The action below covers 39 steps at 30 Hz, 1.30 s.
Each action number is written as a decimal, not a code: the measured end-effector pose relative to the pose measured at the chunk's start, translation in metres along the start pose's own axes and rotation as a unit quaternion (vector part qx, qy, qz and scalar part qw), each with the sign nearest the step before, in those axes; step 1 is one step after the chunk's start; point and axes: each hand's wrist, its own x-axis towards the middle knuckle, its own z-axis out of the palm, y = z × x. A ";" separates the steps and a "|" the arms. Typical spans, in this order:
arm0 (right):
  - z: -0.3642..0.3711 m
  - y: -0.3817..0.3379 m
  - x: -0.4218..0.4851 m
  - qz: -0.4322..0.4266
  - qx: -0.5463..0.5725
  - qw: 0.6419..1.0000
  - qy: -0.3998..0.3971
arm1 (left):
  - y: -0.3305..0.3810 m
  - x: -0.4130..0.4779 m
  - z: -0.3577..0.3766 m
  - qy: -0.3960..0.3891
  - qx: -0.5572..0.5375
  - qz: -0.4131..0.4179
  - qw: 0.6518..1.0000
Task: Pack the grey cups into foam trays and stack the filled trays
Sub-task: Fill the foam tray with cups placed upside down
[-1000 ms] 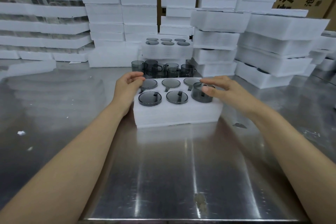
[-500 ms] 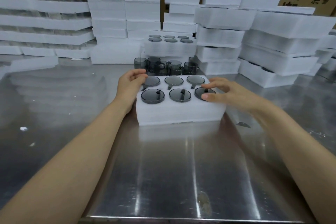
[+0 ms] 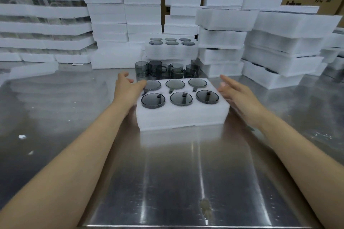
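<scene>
White foam tray (image 3: 182,117) sits mid-table (image 3: 186,182), all six pockets filled with upturned grey cups (image 3: 181,99). Left hand (image 3: 128,89) lies at its 9 o'clock edge, loose fingers over the far-left corner. Right hand (image 3: 240,95), straight-fingered, is just beside the 3 o'clock edge, contact unclear. Loose cups (image 3: 167,70) stand at 12 o'clock, before another filled tray (image 3: 171,52).

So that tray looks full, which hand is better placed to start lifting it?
Left, probably. The left hand lies against the foam tray at its far left corner, fingers on top. The right hand is open beside the right edge, contact unclear. Lifting likely needs both.
</scene>
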 end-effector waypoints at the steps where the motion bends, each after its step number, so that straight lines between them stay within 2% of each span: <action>1: -0.001 0.001 0.003 0.011 -0.015 0.998 0.059 | 0.001 0.000 -0.001 -0.004 0.024 -0.011 1.000; 2: -0.003 0.002 0.004 0.018 -0.054 0.994 0.099 | 0.002 0.000 -0.001 -0.013 0.047 -0.018 0.999; 4: -0.005 0.004 0.004 0.025 -0.115 0.986 0.114 | 0.004 -0.001 -0.002 -0.028 0.069 -0.033 0.997; 7: -0.001 0.004 0.000 0.042 -0.146 0.987 0.046 | 0.004 -0.004 -0.005 -0.054 0.098 -0.055 0.992; 9: 0.003 0.002 -0.004 0.021 -0.163 0.986 0.002 | 0.002 -0.002 -0.007 -0.100 0.103 -0.049 0.988; 11: 0.005 0.002 -0.006 -0.007 -0.159 0.987 -0.002 | 0.000 -0.001 -0.009 -0.143 0.097 -0.038 0.984; 13: 0.005 0.002 -0.007 -0.027 -0.152 0.988 0.018 | -0.002 -0.003 -0.009 -0.150 0.104 -0.021 0.983; 17: 0.006 0.002 -0.009 -0.021 -0.064 0.997 0.026 | -0.002 -0.010 -0.005 -0.137 0.044 0.054 0.988; 20: 0.008 0.000 -0.010 0.005 0.075 0.997 0.001 | 0.001 -0.018 -0.001 -0.149 -0.107 0.082 0.980; 23: 0.007 0.000 -0.008 -0.002 0.132 0.991 0.009 | 0.003 -0.022 0.001 -0.167 -0.220 0.074 0.958; 29: 0.009 0.003 -0.006 0.020 0.158 0.986 0.041 | -0.002 -0.015 -0.003 -0.159 -0.228 0.056 0.959; 31: 0.011 0.002 -0.006 0.017 0.175 0.982 0.075 | -0.001 -0.016 -0.005 -0.219 -0.243 0.024 0.945; 34: 0.015 0.002 -0.008 -0.002 0.201 0.971 0.129 | 0.000 -0.020 -0.014 -0.387 -0.245 -0.051 0.887; 36: 0.017 0.001 -0.010 -0.008 0.220 0.966 0.134 | 0.003 -0.025 -0.016 -0.443 -0.241 -0.068 0.861; 37: 0.019 0.000 -0.011 -0.006 0.238 0.964 0.120 | 0.005 -0.026 -0.017 -0.432 -0.245 -0.067 0.866; 39: 0.024 -0.003 -0.010 -0.003 0.299 0.951 0.076 | 0.007 -0.022 -0.019 -0.360 -0.282 -0.084 0.885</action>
